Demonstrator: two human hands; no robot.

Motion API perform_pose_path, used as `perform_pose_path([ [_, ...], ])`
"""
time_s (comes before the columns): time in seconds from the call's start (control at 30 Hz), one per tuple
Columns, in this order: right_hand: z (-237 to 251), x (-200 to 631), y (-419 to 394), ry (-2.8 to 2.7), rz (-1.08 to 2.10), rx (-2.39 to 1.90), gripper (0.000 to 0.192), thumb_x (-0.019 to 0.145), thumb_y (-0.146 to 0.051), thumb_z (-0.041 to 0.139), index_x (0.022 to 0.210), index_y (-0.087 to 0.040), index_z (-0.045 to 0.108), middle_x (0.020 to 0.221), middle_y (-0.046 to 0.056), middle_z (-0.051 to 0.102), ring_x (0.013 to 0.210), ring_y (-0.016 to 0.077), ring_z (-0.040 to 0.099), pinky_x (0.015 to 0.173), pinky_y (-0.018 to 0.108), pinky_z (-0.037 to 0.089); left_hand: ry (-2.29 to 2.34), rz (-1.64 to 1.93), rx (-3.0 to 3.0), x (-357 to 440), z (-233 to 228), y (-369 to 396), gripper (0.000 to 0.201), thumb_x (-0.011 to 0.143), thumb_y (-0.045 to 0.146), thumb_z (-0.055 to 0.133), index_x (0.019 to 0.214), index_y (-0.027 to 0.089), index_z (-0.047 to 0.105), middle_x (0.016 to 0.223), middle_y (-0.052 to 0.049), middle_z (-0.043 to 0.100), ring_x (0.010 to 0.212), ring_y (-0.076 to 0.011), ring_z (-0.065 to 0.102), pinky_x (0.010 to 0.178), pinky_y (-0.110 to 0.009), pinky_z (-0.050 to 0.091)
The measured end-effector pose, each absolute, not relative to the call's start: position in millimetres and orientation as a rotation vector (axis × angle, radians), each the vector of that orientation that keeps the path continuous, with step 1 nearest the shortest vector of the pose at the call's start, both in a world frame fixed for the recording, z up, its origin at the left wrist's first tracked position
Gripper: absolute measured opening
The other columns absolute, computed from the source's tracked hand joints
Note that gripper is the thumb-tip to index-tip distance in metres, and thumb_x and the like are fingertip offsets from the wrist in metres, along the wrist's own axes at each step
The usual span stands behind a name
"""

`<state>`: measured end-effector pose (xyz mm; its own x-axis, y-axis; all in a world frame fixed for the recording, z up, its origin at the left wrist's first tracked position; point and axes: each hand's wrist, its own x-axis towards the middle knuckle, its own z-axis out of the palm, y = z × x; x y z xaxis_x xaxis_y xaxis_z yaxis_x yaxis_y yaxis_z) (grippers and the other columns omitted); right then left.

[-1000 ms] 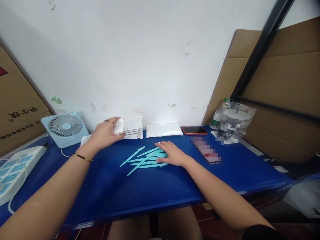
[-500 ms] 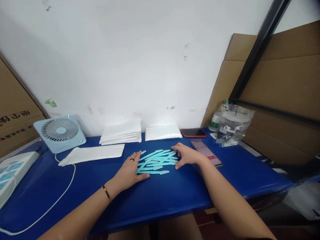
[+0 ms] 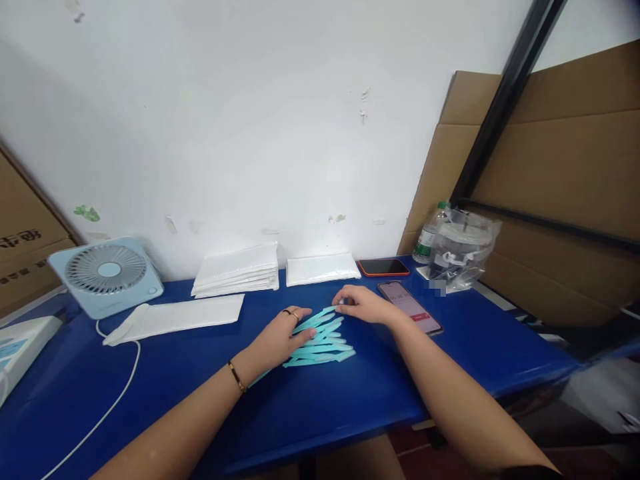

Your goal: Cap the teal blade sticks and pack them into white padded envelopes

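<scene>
A loose pile of turquoise eyebrow razors (image 3: 323,348) with pale capped ends lies on the blue table in front of me. My left hand (image 3: 283,333) rests over the pile's left side, its thumb on the razors and apart from the index finger. Part of one razor pokes out beneath the left wrist. At the pile's far right corner, my right hand (image 3: 361,304) pinches the tip of one razor (image 3: 326,312) between thumb and fingers. That razor's other end runs toward the left hand, where fingers hide some of the handles.
Stacked white packets (image 3: 237,270) and another white packet (image 3: 323,269) stand along the wall. A long white sleeve (image 3: 180,317), a blue fan (image 3: 107,270) and its cable are left. Two phones (image 3: 384,267), a bottle (image 3: 426,241) and a plastic-bagged container (image 3: 463,243) are right.
My left hand has slid right over the razors, which now lie more fanned out. My right hand has closed from an open curl onto one razor's tip. The view has shifted slightly.
</scene>
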<state>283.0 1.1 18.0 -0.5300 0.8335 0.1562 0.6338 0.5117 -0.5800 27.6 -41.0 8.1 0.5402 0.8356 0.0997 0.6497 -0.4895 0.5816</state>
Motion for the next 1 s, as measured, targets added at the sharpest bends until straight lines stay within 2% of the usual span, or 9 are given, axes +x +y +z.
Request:
perform_pose_path([
  [0.07,18.6,278.7,15.5,-2.405,0.547,-1.276,0.018,0.074,-0.027,0.062,0.088,-0.017,0.067,0.091,0.006,0.062,0.080,0.0168,0.057,0.072,0.027,0.043,1.307,0.520,2.286,24.0,9.9,-28.1,0.043,0.084,0.047,0.043,0.115,0.020,0.057,0.113,-0.009,0.058,0.099,-0.0217,0.056,0.084,-0.033,0.044],
  [0.13,19.4,269.5,28.8,-2.494,0.568,-1.325,0.017,0.067,-0.024,0.068,0.082,-0.016,0.068,0.088,0.006,0.062,0.078,0.0167,0.056,0.068,0.025,0.042,1.369,0.477,2.275,20.9,10.4,-15.2,0.037,0.080,0.045,0.047,0.102,0.019,0.062,0.097,-0.007,0.062,0.085,-0.0201,0.059,0.073,-0.030,0.045],
  [0.27,17.3,248.7,42.6,-2.553,0.811,-1.331,0.015,0.066,-0.027,0.069,0.073,-0.015,0.068,0.067,0.001,0.061,0.061,0.0118,0.053,0.054,0.021,0.037,1.374,0.418,2.238,15.3,9.0,1.3,0.028,0.075,0.043,0.052,0.085,0.019,0.063,0.079,-0.003,0.064,0.072,-0.0170,0.058,0.060,-0.026,0.041],
  [0.37,10.8,243.6,44.1,-2.466,0.894,-1.278,0.020,0.068,-0.031,0.067,0.077,-0.014,0.067,0.065,0.000,0.060,0.057,0.0098,0.050,0.051,0.020,0.036,1.374,0.405,2.227,8.8,5.7,8.1,0.025,0.075,0.041,0.052,0.078,0.019,0.063,0.071,-0.001,0.063,0.064,-0.0152,0.057,0.055,-0.024,0.038],
  [0.57,0.0,266.3,47.6,-2.293,1.005,-1.358,0.024,0.069,-0.035,0.066,0.080,-0.013,0.065,0.060,-0.002,0.056,0.053,0.0090,0.048,0.051,0.020,0.036,1.466,0.448,2.214,-9.1,1.9,20.9,0.025,0.075,0.041,0.052,0.078,0.019,0.063,0.070,-0.001,0.062,0.064,-0.0154,0.056,0.055,-0.025,0.038],
  [0.7,6.0,272.4,39.7,-2.252,0.857,-1.286,0.027,0.069,-0.039,0.067,0.080,-0.014,0.065,0.071,0.000,0.057,0.062,0.0105,0.050,0.056,0.021,0.038,1.451,0.547,2.252,-12.9,7.8,15.1,0.032,0.073,0.048,0.055,0.087,0.020,0.063,0.077,-0.003,0.061,0.071,-0.0165,0.055,0.060,-0.026,0.040],
  [0.8,12.2,260.8,27.6,-2.338,0.779,-1.163,0.028,0.070,-0.043,0.066,0.079,-0.016,0.066,0.081,0.002,0.056,0.069,0.0113,0.051,0.061,0.021,0.040,1.307,0.457,2.302,-8.7,11.9,4.7,0.035,0.072,0.053,0.056,0.081,0.021,0.064,0.078,-0.002,0.061,0.069,-0.0160,0.055,0.059,-0.025,0.039],
  [1.0,11.9,239.5,19.6,-2.489,0.800,-1.097,0.025,0.067,-0.041,0.071,0.076,-0.018,0.069,0.082,0.002,0.054,0.068,0.0113,0.052,0.060,0.021,0.041,1.314,0.326,2.233,0.1,8.2,0.5,0.031,0.073,0.049,0.054,0.072,0.019,0.062,0.070,-0.001,0.061,0.061,-0.0148,0.054,0.054,-0.025,0.037],
])
